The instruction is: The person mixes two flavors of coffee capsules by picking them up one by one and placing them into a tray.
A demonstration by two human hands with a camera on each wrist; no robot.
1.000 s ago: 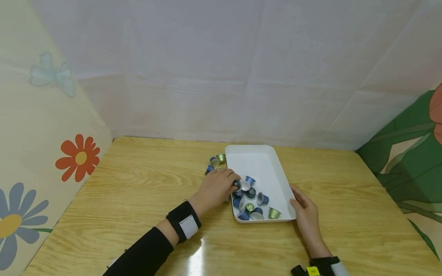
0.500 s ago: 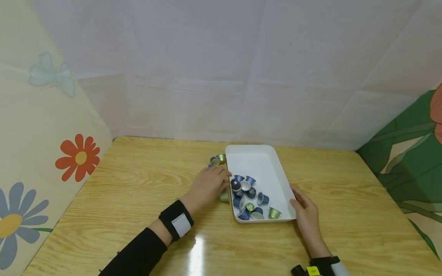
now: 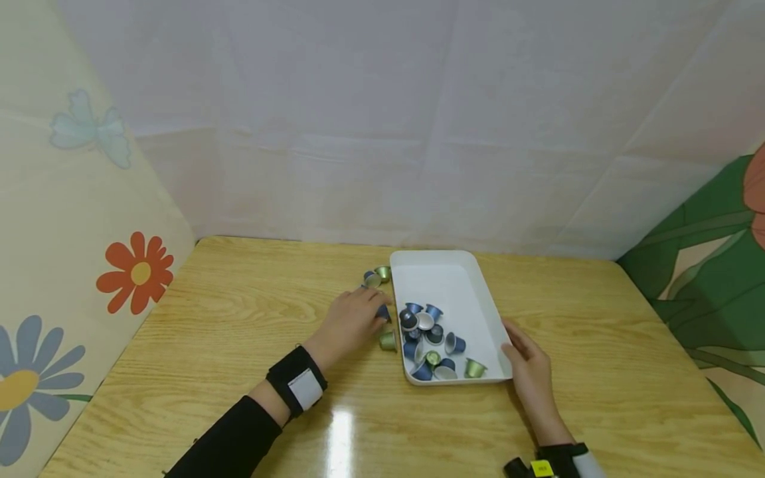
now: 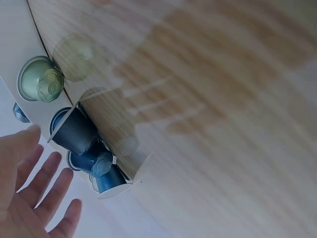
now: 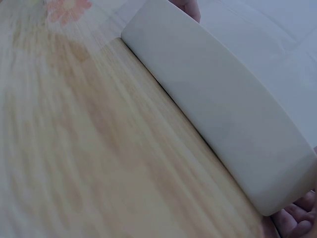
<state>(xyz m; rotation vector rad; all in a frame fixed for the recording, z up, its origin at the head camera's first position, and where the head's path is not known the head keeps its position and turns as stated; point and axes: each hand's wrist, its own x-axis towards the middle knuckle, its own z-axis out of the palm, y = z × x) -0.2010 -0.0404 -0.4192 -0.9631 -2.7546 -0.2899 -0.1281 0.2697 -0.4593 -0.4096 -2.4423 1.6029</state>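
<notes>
My left hand [image 3: 349,322] is just left of the white tray [image 3: 445,279], its fingers loosely spread beside the coffee capsules on the table. A blue capsule [image 3: 383,313] lies by its fingertips, and a green capsule [image 3: 388,341] is nearer the front. In the left wrist view, a dark blue capsule [image 4: 77,131] and a green capsule [image 4: 42,79] rest against the tray's outer wall; nothing is seen held by the fingers [image 4: 47,198]. My right hand [image 3: 530,372] holds the tray's right edge near its front corner, thumb at the rim. The right wrist view shows the tray's outer wall [image 5: 213,99].
Several blue, dark and green capsules lie heaped in the tray's front left part, among them a lone green capsule [image 3: 475,368]. Two more capsules, one green [image 3: 382,273], lie by the tray's back left. A white cloth [image 3: 418,133] hangs behind the wooden table [image 3: 269,285].
My left hand has let go of a dark capsule in the tray and moved back left over the rim to the capsules outside. The right hand and tray have not moved.
</notes>
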